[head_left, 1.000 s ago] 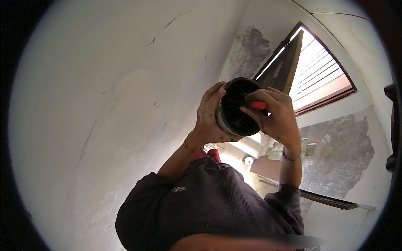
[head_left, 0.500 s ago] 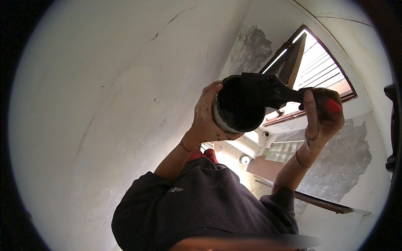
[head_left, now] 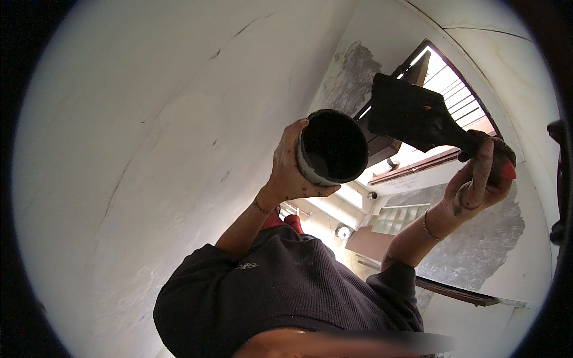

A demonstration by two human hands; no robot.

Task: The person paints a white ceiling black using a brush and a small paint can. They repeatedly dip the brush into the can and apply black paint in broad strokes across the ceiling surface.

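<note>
My left hand [head_left: 289, 167] is wrapped round a round tub [head_left: 310, 169] with a pale outer side and a dark rim. Its mouth faces me, and the inside is too dark to make out any contents. At the right, my right hand [head_left: 486, 173] grips the handle of a broad, flat-headed dark tool [head_left: 409, 113] with a red handle end. Its wide head is held up and apart from the tub, to the right of the rim. Whether it is a scraper or a brush cannot be told. Dark smudges mark both hands.
A large cracked white wall [head_left: 149, 149] rises close on the left. Behind the tool, a barred window [head_left: 459, 95] has a dark wooden shutter [head_left: 382, 143]. Grey bare patches [head_left: 489, 238] show on the right wall, above a dark ledge [head_left: 459, 291].
The tool's head has come away from the tub's mouth, moving up and to the right with my right hand. My left hand and the tub have shifted slightly left.
</note>
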